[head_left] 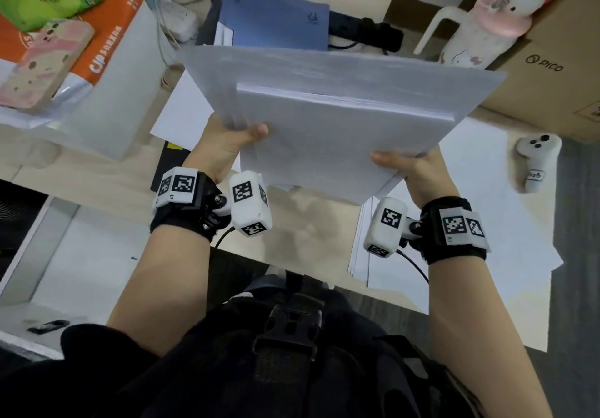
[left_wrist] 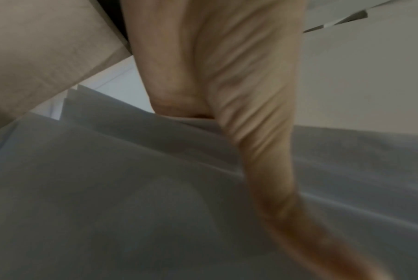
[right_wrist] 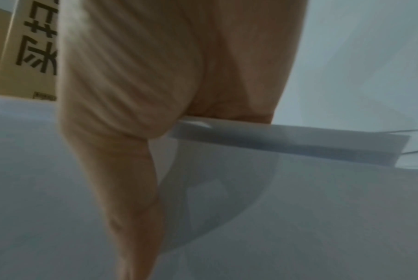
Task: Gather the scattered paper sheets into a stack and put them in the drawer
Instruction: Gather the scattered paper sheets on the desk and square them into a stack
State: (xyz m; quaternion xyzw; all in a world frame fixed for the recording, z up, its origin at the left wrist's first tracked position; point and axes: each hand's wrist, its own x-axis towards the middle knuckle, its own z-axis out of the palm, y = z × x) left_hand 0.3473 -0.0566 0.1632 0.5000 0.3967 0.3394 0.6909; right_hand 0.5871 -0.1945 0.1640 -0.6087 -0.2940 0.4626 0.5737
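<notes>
Fingers under, thumbs on top: paper stack (head_left: 328, 118) gripped by left hand (head_left: 224, 144) and right hand (head_left: 412, 167).
Held above desk (head_left: 308, 232); more loose sheets (head_left: 480, 222) lying below right wrist.

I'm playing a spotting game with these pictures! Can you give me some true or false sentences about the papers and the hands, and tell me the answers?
1. Both hands hold the paper stack. True: the left hand grips its left corner and the right hand its right corner.
2. The stack lies flat on the desk. False: it is lifted above the desk.
3. More paper sheets still lie on the desk. True.
4. The white controller sits on top of the held stack. False: it rests on the desk, to the right of the stack.
5. A blue folder lies beyond the stack. True.
</notes>
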